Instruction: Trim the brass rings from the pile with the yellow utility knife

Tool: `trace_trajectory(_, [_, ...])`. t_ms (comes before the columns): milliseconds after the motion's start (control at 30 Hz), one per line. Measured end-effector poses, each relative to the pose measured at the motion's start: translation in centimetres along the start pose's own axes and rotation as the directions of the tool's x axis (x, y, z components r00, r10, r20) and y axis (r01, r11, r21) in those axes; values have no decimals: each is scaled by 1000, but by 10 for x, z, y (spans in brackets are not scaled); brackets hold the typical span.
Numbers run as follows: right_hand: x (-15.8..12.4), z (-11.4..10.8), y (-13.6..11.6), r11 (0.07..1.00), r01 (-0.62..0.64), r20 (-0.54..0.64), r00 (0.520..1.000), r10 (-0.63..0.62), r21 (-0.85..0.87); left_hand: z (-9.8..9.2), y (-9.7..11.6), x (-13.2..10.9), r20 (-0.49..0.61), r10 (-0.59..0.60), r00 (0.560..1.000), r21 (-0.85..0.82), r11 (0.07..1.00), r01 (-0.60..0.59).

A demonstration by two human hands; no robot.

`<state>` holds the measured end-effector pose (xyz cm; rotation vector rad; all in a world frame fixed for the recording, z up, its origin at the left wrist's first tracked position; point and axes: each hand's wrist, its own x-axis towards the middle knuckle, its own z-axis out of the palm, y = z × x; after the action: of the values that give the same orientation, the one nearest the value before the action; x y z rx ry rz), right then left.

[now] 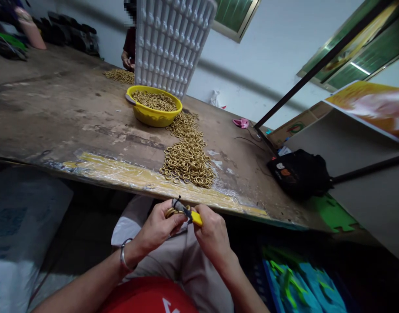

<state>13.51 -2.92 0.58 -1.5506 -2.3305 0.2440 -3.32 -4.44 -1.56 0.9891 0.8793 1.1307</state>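
My left hand is closed on a few gold-coloured metal rings, held between thumb and fingers just in front of the table edge. A grey wrap with a black tie covers one of its fingers. My right hand grips a knife with a yellow handle; its dark blade points left and meets the rings. Whether the blade cuts or only touches them I cannot tell. Beyond my hands, a heap of the same rings lies on the table.
A yellow basin full of rings stands behind the heap, before an upright grey plastic tray. Another person's hand is beside a farther ring pile. A black bag and metal frame stand right; a blue crate sits below.
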Motion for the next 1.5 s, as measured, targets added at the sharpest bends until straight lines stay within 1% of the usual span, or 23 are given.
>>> trace_trajectory(67, [4, 4, 3, 1000, 15, 5, 1000, -15, -21, -3, 0, 0, -12, -6, 1000, 24, 1000, 7])
trace_trajectory(133, [10, 8, 12, 996, -20, 36, 999, 23, -83, -5, 4, -3, -14, -16, 1000, 23, 1000, 17])
trace_trajectory(200, [18, 12, 26, 973, -130, 80, 986, 147, -190, -7, 10, -8, 19, -20, 1000, 0, 1000, 20])
trace_trajectory(267, [26, 15, 42, 932, -238, 87, 959, 271, -274, -11, 15, -13, 93, -42, 995, -13, 999, 44])
trace_trajectory(300, [30, 17, 48, 926, -259, 73, 955, 289, -276, -13, 15, -14, 125, -67, 990, -6, 998, 68])
trace_trajectory(367, [38, 20, 55, 952, -225, 54, 969, 241, -209, -21, 7, -12, 123, -115, 986, 65, 992, 108])
trace_trajectory(433, [47, 26, 52, 988, -119, 34, 992, 123, -101, -31, -11, -6, 22, -122, 992, 229, 967, 114])
trace_trajectory(467, [52, 29, 46, 997, -57, 26, 998, 59, -53, -37, -22, -3, -43, -90, 995, 346, 933, 99])
trace_trajectory(533, [64, 38, 32, 999, 45, 14, 999, -45, -1, -49, -47, 1, -108, -79, 991, 569, 812, 126])
trace_trajectory(600, [77, 47, 18, 996, 85, 29, 996, -85, -16, -58, -65, 0, -136, -85, 987, 718, 678, 158])
trace_trajectory(667, [91, 55, 7, 995, 73, 66, 995, -68, -74, -62, -71, -3, -146, -66, 987, 795, 586, 157])
trace_trajectory(700, [98, 58, 4, 994, 54, 86, 995, -46, -99, -62, -70, -4, -142, -49, 989, 804, 577, 144])
trace_trajectory(733, [104, 61, 2, 993, 34, 104, 994, -22, -112, -61, -67, -4, -134, -37, 990, 789, 600, 130])
trace_trajectory(800, [112, 63, 3, 995, -1, 125, 992, 14, -100, -58, -54, -1, -123, -61, 991, 659, 741, 127])
trace_trajectory(867, [115, 62, 5, 998, -8, 130, 991, 17, -70, -55, -39, 4, -149, -114, 982, 412, 896, 167])
trace_trajectory(900, [114, 59, 6, 999, -3, 130, 991, 8, -42, -54, -32, 8, -179, -131, 975, 275, 945, 177])
trace_trajectory(967, [108, 52, 6, 991, -16, 148, 989, -4, 132, -52, -20, 15, -236, -145, 961, 37, 987, 158])
trace_trajectory(1033, [98, 43, 4, 895, -87, 196, 981, 0, 437, -51, -12, 20, -229, -166, 959, -143, 980, 135])
trace_trajectory(1100, [88, 34, 1, 702, -192, 266, 964, 4, 686, -49, -7, 23, -157, -185, 970, -287, 948, 134])
trace_trajectory(1133, [83, 30, 0, 624, -236, 299, 954, 4, 745, -48, -5, 23, -126, -185, 975, -339, 931, 133])
trace_trajectory(1200, [75, 25, -1, 520, -286, 334, 943, 1, 805, -43, -4, 22, -92, -182, 979, -411, 902, 129])
trace_trajectory(1300, [66, 22, -2, 458, -274, 322, 946, -28, 846, -37, -3, 17, -32, -205, 978, -478, 862, 165])
trace_trajectory(1500, [53, 12, -6, 470, -159, 246, 961, -129, 868, -29, 5, 4, 99, -203, 974, -522, 823, 225])
